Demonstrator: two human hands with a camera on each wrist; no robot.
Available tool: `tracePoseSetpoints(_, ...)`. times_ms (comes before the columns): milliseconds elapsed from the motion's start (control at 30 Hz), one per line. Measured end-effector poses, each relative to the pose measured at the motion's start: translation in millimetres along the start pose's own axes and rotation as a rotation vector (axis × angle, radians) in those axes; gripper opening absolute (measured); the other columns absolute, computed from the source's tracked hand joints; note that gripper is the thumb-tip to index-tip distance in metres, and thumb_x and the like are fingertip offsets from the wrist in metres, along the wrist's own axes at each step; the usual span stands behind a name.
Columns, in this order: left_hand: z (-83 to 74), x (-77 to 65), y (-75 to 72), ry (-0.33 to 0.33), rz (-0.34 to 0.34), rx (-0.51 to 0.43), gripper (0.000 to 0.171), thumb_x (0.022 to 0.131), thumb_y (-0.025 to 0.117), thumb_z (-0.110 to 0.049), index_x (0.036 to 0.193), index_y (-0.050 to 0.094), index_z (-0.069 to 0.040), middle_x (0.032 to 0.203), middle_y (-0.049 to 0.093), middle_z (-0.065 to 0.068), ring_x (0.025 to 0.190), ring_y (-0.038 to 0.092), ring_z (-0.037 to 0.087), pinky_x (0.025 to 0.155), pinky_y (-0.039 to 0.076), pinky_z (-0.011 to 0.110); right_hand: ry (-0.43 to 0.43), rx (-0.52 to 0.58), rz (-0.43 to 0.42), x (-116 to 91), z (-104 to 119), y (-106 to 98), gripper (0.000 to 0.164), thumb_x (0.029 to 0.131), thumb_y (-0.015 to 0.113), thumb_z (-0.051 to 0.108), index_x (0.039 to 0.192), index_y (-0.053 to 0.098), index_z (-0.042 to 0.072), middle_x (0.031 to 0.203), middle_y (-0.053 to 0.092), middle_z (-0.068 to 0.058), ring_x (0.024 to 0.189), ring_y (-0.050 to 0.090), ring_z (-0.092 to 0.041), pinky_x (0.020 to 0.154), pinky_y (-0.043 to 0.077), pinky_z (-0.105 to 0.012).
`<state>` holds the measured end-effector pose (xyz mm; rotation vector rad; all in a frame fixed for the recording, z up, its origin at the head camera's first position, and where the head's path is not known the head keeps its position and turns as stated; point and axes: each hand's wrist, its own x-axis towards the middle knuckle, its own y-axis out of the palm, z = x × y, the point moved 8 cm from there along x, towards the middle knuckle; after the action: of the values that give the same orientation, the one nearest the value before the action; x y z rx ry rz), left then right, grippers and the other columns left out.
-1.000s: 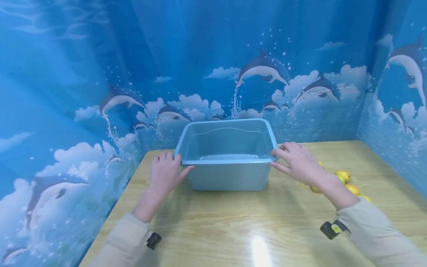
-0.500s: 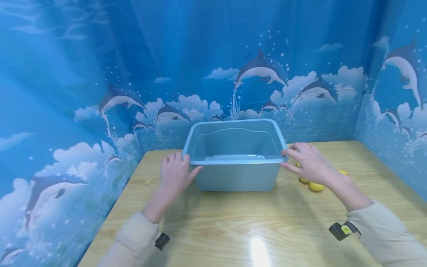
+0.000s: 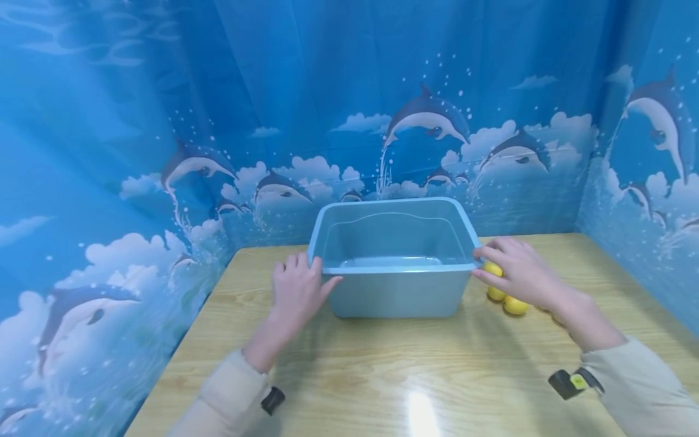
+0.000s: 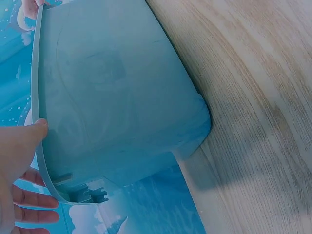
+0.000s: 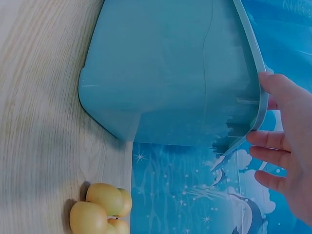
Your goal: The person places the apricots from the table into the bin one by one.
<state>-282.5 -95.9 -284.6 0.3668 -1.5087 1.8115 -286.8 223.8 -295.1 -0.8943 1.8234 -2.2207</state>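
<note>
Left hand [image 3: 299,285]: pinching the blue tub [image 3: 398,294] at its near-left corner; my left wrist view crops this hand.
Right hand [image 3: 519,270]: gripping the near-right corner, partly hiding yellow fruit [image 3: 515,306].
Fruit count: I can't tell; right wrist view cuts them off below.
Tub position: on the table [image 3: 338,364], slid rightward since a second ago, nearer the fruit!
</note>
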Motion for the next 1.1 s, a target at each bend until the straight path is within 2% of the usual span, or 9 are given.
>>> tracePoseSetpoints(200,-5.6,-2.7,-7.1,0.022,-0.063,-0.006,0.054,0.073,0.068,-0.06,0.066,0.051,-0.009,0.066,0.052,0.008,0.058,0.049,0.023,0.05,0.038,0.033,-0.003,0.001,-0.016,-5,-3,-2,0.031,0.088,0.064,0.031,0.11,0.064,0.009,0.105,0.058,-0.013,0.097,0.052,-0.033,0.079,0.042,-0.054)
tracePoseSetpoints(367,-7.9,-6.2,-10.3,0.042,-0.088,-0.014,0.054,0.072,0.069,-0.059,0.065,0.049,-0.009,0.065,0.051,0.008,0.056,0.047,0.023,0.049,0.036,0.033,-0.015,-0.01,-0.023,-9,-2,-2,0.031,0.086,0.066,0.029,0.109,0.064,0.008,0.103,0.058,-0.012,0.095,0.052,-0.032,0.078,0.042,-0.053)
tracePoseSetpoints(667,-12.1,-11.4,-18.9,0.08,-0.169,-0.004,0.057,0.07,0.07,-0.06,0.061,0.045,-0.01,0.058,0.044,0.006,0.051,0.04,0.021,0.046,0.032,0.032,-0.076,-0.025,-0.086,-20,5,-10,0.029,0.081,0.071,0.027,0.104,0.065,0.01,0.097,0.058,-0.009,0.088,0.052,-0.028,0.071,0.042,-0.047)
tracePoseSetpoints(1100,-14.2,-20.0,-29.2,0.096,-0.149,-0.022,0.054,0.07,0.071,-0.059,0.064,0.05,-0.009,0.06,0.047,0.007,0.055,0.046,0.023,0.048,0.036,0.034,-0.1,-0.039,-0.115,-33,15,-14,0.028,0.078,0.074,0.026,0.1,0.066,0.012,0.095,0.057,-0.006,0.086,0.052,-0.027,0.069,0.043,-0.047)
